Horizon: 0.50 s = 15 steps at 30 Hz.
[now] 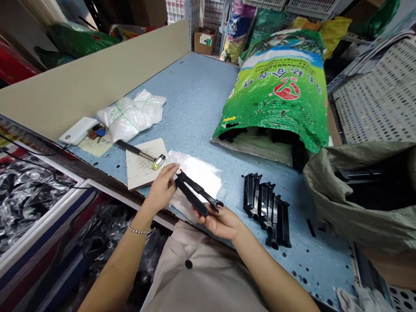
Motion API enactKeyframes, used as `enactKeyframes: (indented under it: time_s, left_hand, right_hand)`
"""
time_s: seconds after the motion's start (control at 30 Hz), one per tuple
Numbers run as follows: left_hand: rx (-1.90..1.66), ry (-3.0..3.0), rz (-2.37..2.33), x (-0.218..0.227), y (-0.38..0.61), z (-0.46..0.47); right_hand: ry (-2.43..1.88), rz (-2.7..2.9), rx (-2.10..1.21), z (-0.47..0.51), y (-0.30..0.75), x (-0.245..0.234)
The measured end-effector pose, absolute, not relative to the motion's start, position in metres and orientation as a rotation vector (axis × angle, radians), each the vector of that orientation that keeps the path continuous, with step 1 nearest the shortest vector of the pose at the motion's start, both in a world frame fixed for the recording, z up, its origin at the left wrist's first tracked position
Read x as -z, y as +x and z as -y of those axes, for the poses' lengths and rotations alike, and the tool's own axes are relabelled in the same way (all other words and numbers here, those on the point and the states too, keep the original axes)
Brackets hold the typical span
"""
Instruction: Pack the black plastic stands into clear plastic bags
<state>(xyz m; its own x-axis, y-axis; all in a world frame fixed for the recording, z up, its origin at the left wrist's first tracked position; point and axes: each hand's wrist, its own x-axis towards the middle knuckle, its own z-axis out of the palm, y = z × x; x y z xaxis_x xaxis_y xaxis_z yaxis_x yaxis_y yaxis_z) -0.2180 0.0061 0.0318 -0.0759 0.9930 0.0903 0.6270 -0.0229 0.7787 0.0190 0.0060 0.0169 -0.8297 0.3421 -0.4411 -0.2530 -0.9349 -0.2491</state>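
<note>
Both hands hold a black two-armed plastic piece (190,196), its arms joined at the left end and spread a little apart. My left hand (160,190) pinches the joined end between thumb and fingers. At the other end, my right hand (221,223) is closed around the arm tips from below. Under the piece lies a stack of clear plastic bags (209,175) on the blue table (195,91). To the right, several similar black pieces (266,206) lie side by side in a row. Left of the bags, a hammer (143,154) with a black handle rests on a pale board (136,175).
A large green printed sack (276,95) lies open toward me with black parts inside. On the right stands an open grey woven sack (338,216). Bundled clear bags (130,115), a white power bank-like block (78,131) and keys (99,131) lie at the left.
</note>
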Motion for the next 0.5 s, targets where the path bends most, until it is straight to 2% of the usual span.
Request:
enactKeyframes:
  time_s: [0.07,0.13,0.27,0.33,0.4,0.47,0.5]
  left_hand:
    - [-0.887,1.745,-1.688,-0.04,-0.212,0.004]
    - [-0.802,1.831,-1.547,-0.05,-0.199,0.018]
    - [-0.644,1.846,-1.315,-0.072,-0.169,0.041]
    - [-0.625,1.828,-1.333,-0.084,-0.166,0.049]
    - [-0.597,1.809,-1.42,-0.096,-0.18,0.061]
    - [-0.455,1.745,-1.51,-0.1,-0.208,0.08]
    - [-0.338,1.692,-1.535,-0.097,-0.226,0.092]
  right_hand:
    - [-0.727,0.233,-2.71,-0.008,0.015,-0.01]
    - [-0.845,0.39,-2.56,-0.012,0.007,-0.007]
    - [-1.13,1.095,-1.91,-0.007,-0.005,-0.018]
    - [-1.142,1.376,-1.694,0.002,-0.004,-0.029]
    - [-1.056,1.508,-1.761,0.009,0.004,-0.039]
    - [-1.013,1.562,-1.84,0.008,0.021,-0.046]
    - [-1.057,1.612,-1.776,0.003,0.032,-0.048]
